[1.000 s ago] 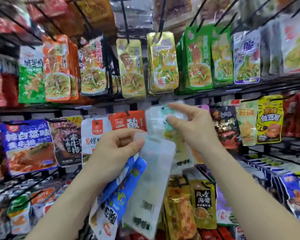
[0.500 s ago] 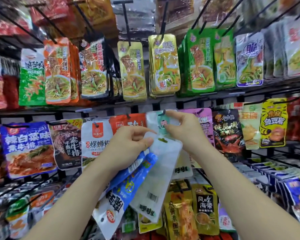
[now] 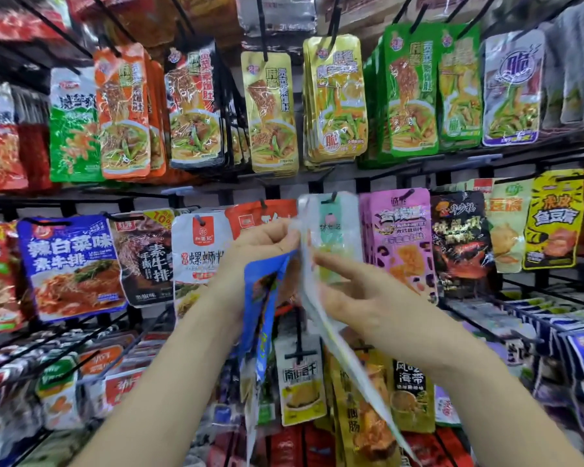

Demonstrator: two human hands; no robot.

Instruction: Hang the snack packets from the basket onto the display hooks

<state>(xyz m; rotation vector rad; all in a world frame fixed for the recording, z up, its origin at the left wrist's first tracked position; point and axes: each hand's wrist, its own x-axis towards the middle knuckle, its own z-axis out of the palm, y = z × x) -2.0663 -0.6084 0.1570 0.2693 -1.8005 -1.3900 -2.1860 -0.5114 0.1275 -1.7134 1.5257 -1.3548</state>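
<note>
Left hand [image 3: 260,251] grips blue packets [image 3: 262,298], maybe two but blurred, long axis hanging down. One white packet [image 3: 338,348] is edge-on, slanting down-right from the left fingertips. Right hand [image 3: 361,291] lays straight fingers on it; thumb hidden, pinch unclear. One hung packet [image 3: 331,227] is on the hook [image 3: 332,197] behind.

Hands: two, left hand [image 3: 260,244] and right hand [image 3: 358,288].
Blue packets [image 3: 262,298]: one certain, held edge-on; any more cannot be told.
White packets: two, hung packet [image 3: 331,227] and held packet [image 3: 361,385].
Gold stacks [image 3: 272,112]: two, side by side.
Purple stacks [image 3: 402,237]: one.
</note>
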